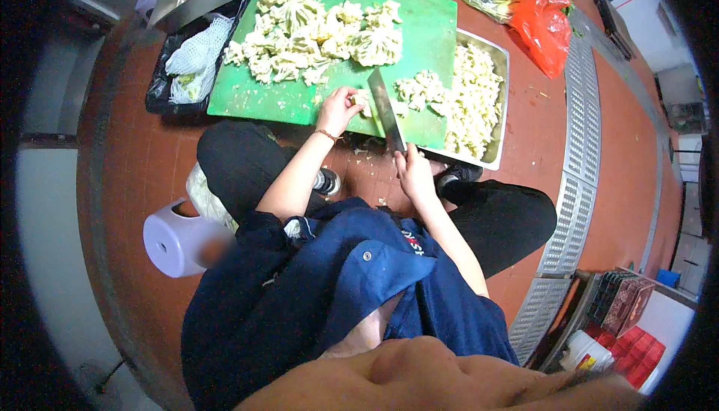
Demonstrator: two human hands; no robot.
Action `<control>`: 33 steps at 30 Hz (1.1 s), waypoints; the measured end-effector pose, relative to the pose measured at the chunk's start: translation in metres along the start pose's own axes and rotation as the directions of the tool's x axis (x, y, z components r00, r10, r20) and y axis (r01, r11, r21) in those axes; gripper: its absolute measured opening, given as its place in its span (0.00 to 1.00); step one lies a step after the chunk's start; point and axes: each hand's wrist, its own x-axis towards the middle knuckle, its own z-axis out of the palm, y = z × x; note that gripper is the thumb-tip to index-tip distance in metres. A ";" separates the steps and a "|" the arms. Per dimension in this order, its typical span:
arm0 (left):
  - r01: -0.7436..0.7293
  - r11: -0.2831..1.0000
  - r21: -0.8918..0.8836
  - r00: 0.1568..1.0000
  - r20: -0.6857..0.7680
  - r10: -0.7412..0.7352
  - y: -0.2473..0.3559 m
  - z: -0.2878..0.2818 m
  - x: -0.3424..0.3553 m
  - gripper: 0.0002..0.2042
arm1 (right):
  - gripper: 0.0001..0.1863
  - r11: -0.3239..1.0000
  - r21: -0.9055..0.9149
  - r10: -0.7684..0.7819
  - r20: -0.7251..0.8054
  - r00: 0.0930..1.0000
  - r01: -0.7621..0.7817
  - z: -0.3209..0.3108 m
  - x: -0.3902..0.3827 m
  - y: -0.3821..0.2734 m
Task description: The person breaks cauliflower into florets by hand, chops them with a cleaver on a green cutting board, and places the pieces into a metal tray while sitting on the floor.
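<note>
My left hand (338, 109) rests on the near edge of a green cutting board (423, 32) and pinches a small cauliflower piece (361, 100). My right hand (414, 173) grips the handle of a cleaver (385, 107), whose blade lies on the board right beside that piece. A big heap of cauliflower florets (311, 32) covers the left and middle of the board. A smaller cut pile (416, 90) lies right of the blade.
A metal tray (497, 145) with cut cauliflower sits at the board's right edge. A black crate with white netting (191, 62) stands left. A red bag (544, 25) and green stalks lie far right. A lilac stool (180, 242) stands on the red tiled floor; a floor grate (577, 186) runs right.
</note>
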 end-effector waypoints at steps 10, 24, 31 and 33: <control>0.022 0.999 0.045 1.000 0.021 -0.023 0.002 0.002 -0.001 0.17 | 0.14 0.969 -0.245 -0.029 0.050 0.998 0.040 -0.014 -0.020 -0.014; 0.008 0.982 0.187 1.000 0.027 -0.013 0.010 -0.005 0.004 0.14 | 0.14 0.987 -0.143 -0.075 -0.010 0.997 0.072 -0.003 0.009 0.006; 0.012 0.986 0.167 0.999 -0.032 -0.007 0.002 -0.008 0.006 0.14 | 0.13 0.949 -0.297 -0.110 0.019 0.994 0.111 -0.014 -0.015 -0.020; 0.037 0.986 0.163 0.999 -0.020 -0.034 -0.003 -0.006 0.005 0.14 | 0.13 0.942 -0.327 -0.066 0.061 0.996 0.082 -0.010 -0.015 -0.020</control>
